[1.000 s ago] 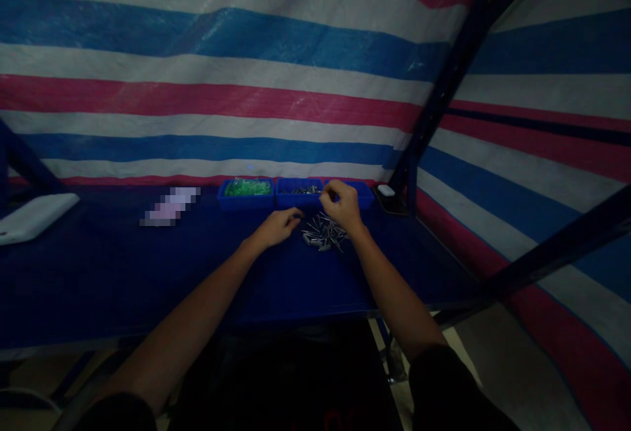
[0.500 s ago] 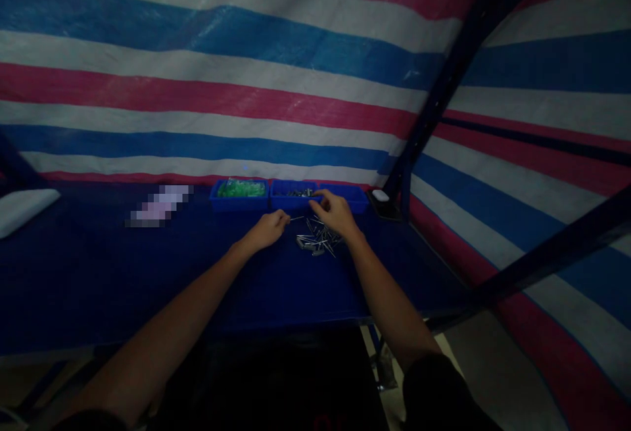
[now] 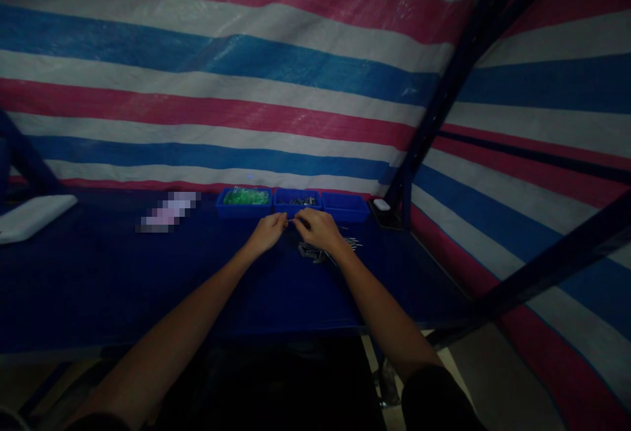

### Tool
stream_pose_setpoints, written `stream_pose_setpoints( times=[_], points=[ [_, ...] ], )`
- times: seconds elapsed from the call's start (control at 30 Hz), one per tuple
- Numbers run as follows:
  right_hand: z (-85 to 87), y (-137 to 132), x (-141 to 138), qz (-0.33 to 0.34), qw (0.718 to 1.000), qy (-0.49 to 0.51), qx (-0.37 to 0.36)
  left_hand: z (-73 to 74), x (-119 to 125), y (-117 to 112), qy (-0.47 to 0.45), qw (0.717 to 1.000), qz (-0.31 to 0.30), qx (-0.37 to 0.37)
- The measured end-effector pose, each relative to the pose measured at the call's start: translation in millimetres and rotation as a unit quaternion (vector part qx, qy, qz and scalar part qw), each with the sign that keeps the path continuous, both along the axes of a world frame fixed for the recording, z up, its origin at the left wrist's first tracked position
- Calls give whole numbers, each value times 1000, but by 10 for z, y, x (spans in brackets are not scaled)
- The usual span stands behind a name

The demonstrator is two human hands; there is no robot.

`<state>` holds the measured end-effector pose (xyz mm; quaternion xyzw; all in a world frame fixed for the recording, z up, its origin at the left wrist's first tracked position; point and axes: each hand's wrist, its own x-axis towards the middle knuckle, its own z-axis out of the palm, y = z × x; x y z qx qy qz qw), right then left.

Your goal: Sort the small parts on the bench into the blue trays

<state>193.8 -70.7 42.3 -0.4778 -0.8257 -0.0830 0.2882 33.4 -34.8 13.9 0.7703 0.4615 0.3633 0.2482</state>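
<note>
A: Where are we on your feed?

B: I have both hands meeting just in front of the middle blue tray; my left hand is curled, fingertips pinched on a thin metal pin; my right hand comes in knuckles-up from the other side, its fingertips at the same pin, but it is too dim for me to tell whether they clamp it or only touch it

A: And the rest of the stock?

B: The loose pile of pins lies on the blue table, partly under my right wrist and spilling to its right; the tray of green pieces sits to the left of the middle tray, and a third blue tray to the right of it

A: So which step do you call it?

B: I'd judge one pin is singled out and being worked between the two hands, above the table and clear of the trays; whatever I do with it next calls for a fine fingertip grip, a steady left hand, and care not to brush the pile with my right forearm; better light would help me too
</note>
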Motion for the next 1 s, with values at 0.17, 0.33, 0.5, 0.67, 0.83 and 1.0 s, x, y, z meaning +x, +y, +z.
stream_pose_setpoints(
  times=[0.17, 0.33, 0.5, 0.67, 0.83, 1.0],
  points=[
    [26, 154, 322, -174, 972, 130, 87, -56, -23, 10, 125, 987, -100, -14],
    [-80, 257, 695, -307, 937, 167, 0, -58, 11, -53, 226, 962, -146, 35],
    [-123, 237, 494, -194, 963, 180, -45, -84, 50, -71, 235, 965, -106, 55],
    [-167, 229, 228, -52, 986, 110, -114, -112, 30, 9, 201, 976, -82, 11],
    [-208, 201, 154, 1, 987, 83, -139, -48, -20, 40, 125, 992, 0, -1],
    [-179, 139, 59, 26, 990, 67, -123, -38, -20, 52, 92, 995, 21, -20]
  ],
)
